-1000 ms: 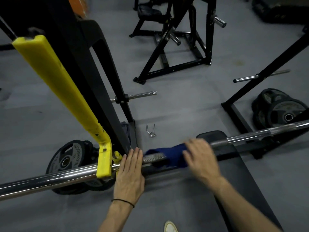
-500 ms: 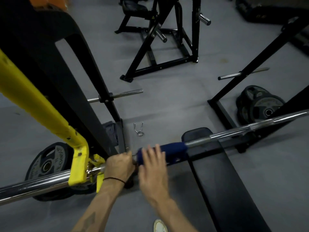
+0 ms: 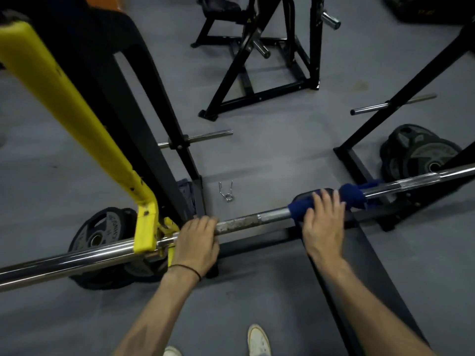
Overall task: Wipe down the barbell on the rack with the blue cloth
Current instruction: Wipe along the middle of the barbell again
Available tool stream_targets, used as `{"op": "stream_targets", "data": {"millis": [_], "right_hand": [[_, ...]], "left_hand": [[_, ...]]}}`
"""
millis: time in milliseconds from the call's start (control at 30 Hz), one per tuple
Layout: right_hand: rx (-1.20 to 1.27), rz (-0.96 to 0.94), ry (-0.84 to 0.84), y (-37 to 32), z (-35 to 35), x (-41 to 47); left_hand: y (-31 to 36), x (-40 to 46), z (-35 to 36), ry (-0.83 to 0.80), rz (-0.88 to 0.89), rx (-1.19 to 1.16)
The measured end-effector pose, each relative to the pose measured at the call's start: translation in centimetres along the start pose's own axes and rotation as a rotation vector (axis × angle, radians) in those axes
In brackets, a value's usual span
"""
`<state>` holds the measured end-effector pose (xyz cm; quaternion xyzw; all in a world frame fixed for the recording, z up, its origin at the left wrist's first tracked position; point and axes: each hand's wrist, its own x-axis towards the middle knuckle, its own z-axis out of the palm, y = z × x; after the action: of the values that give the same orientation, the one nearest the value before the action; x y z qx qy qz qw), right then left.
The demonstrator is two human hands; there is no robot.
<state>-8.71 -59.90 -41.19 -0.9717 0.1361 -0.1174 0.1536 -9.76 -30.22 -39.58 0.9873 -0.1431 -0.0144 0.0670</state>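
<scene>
Barbell point(image 3: 272, 217) resting across rack, held at near end by yellow hook point(image 3: 145, 235). Blue cloth point(image 3: 352, 199) wrapped around shaft well along from yellow hook, above dark bench pad point(image 3: 372, 278). Right hand point(image 3: 323, 224) laid over cloth, fingers curled across top of shaft, grip closed on cloth and bar together, though underside of hold hidden. Left hand point(image 3: 198, 242) just beside yellow hook, grip closed around bare shaft, apparently steadying bar against rolling. Rough, dull patch visible on shaft between the two hands; brighter metal beyond cloth, away from yellow hook. Judged step: sliding cloth along shaft in strokes. Recommended practice: keep left grip firm so bar does not spin in yellow hook; keep cloth fully encircling shaft, not bunched on top, so underside gets wiped too; apply squeeze plus slight twist over rough section, where grime likely lodges in texture; run long overlapping strokes from yellow hook outward, not short scrubs in one spot. Loose tail of cloth trailing on far side of right hand; worth tucking in to avoid snagging on rack upright point(image 3: 401, 98). Spring clip point(image 3: 226, 192) lying on floor beyond bar, between yellow hook and cloth, clear of work. Weight plates point(image 3: 102, 232) on floor below yellow hook, not involved.
</scene>
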Motion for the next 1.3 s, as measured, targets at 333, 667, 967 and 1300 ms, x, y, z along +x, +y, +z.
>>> {"op": "stream_targets", "data": {"millis": [333, 667, 967, 1300], "right_hand": [[0.037, -0.74, -0.194, -12.8, 3.1, -6.1], [-0.126, -0.08, 0.031, 2.2, -0.8, 2.2], [0.097, -0.488, -0.128, -14.7, 3.3, -7.1], [-0.111, -0.251, 0.028, 2.1, -1.0, 1.9]], "left_hand": [[-1.3, -5.1, 1.0, 0.083, -0.014, 0.066], [0.0, -1.1, 0.6, -0.004, 0.022, 0.067], [0.8, 3.2, -1.5, -0.085, -0.013, 0.218], [0.3, 5.7, -2.5, -0.505, -0.16, 0.018]]}}
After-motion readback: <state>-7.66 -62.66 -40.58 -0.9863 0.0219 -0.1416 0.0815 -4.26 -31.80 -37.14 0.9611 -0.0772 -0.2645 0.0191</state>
